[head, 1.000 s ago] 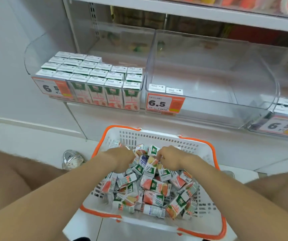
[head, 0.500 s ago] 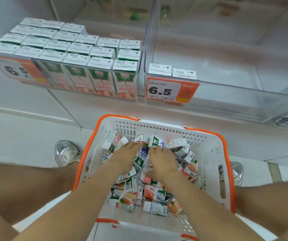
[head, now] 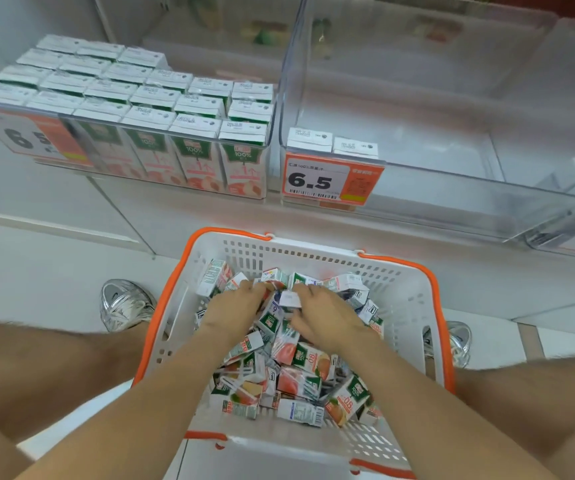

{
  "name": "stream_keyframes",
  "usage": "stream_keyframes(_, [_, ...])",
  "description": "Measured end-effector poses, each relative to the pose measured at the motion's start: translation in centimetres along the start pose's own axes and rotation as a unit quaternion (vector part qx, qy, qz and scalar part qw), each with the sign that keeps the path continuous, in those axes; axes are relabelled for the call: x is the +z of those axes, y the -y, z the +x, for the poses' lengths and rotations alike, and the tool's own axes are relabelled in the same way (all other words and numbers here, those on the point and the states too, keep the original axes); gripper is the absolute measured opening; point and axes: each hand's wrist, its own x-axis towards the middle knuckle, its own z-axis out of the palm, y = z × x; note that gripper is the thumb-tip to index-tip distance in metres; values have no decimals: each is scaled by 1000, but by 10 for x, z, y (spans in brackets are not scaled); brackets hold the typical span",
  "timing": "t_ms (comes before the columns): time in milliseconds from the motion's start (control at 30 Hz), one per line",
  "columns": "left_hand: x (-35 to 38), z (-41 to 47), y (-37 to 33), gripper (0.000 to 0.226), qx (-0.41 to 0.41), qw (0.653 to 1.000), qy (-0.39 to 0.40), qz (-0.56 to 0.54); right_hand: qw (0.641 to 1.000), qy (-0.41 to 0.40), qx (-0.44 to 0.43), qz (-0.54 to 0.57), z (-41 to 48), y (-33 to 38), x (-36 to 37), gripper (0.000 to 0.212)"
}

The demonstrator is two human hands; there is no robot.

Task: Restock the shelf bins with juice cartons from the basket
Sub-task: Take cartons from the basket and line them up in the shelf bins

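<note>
The juice cartons [head: 300, 372] are heaped loose in the basket [head: 414, 306], lying at every angle; they are judged light, stiff-walled, smooth-faced and easily dented at the corners; each is best taken across its two broad faces. The left hand [head: 234, 308] and right hand [head: 327, 315] are laid palm-down on the far part of the heap, fingers bent among the cartons; whether anything is clasped cannot be told. Above, only two upright cartons [head: 310, 142] are seen in the middle bin [head: 452, 188]; the left bin [head: 71, 116] is packed in rows.
</note>
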Motion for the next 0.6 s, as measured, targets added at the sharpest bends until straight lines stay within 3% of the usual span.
stream_keyframes(167, [-12,-6,20,43,-53,968,-36,-244,985,-44,61,153,-12,0,-33,48])
stream_keyframes(300, [-45,-14,30,52,-77,891,1,-448,977,-121,50,171,-25,7,-62,44])
stream_keyframes(400, [-76,-26,31,29,-71,798,59,-596,973,-170,37,154,-40,17,-88,43])
stream_keyframes(467, [-96,-37,28,25,-62,746,68,-660,971,-190,30,140,-50,23,-104,43])
stream_keyframes(533, [-116,-49,25,19,-51,719,65,-691,970,-207,23,126,-60,28,-118,42])
stream_keyframes(600, [-136,-60,22,16,-36,718,60,-693,964,-235,18,119,-69,34,-134,41])
